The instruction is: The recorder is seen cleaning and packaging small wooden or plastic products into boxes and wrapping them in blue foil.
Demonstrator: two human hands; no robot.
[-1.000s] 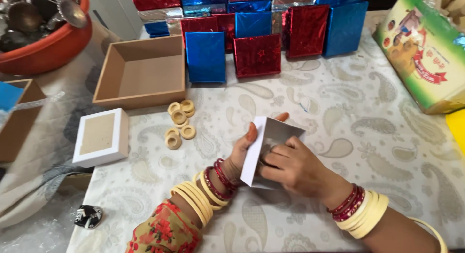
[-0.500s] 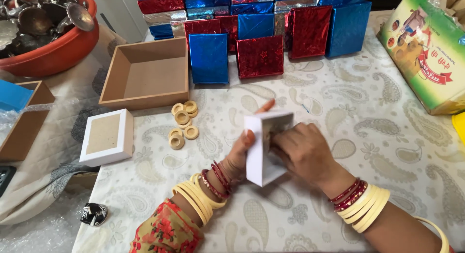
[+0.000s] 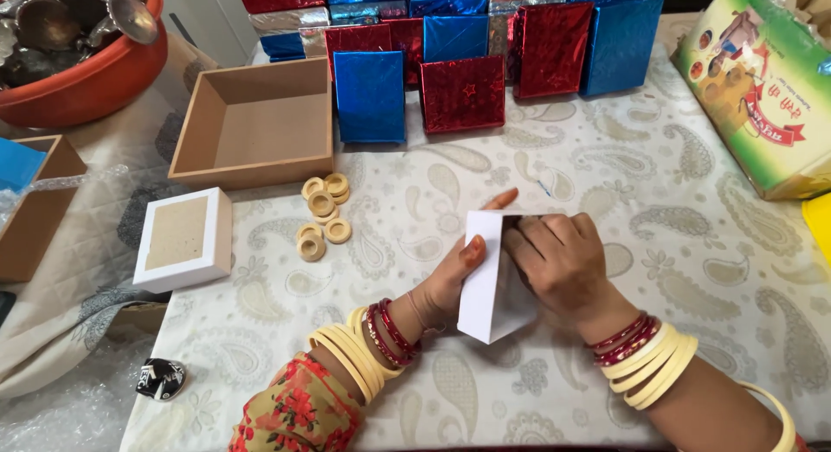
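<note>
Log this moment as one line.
left hand: holds white box edge | right hand: presses into it | nearby: wooden rings

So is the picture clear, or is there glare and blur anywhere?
Head view: soft, even light and only faint shadows under the left hand and right hand; the white box they hold is sharp; the foil-wrapped boxes sparkle with small glints; straight edges bow slightly near the corners.

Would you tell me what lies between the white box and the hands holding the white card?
In the head view, a cluster of cream rings lies on the patterned tablecloth between them.
</note>
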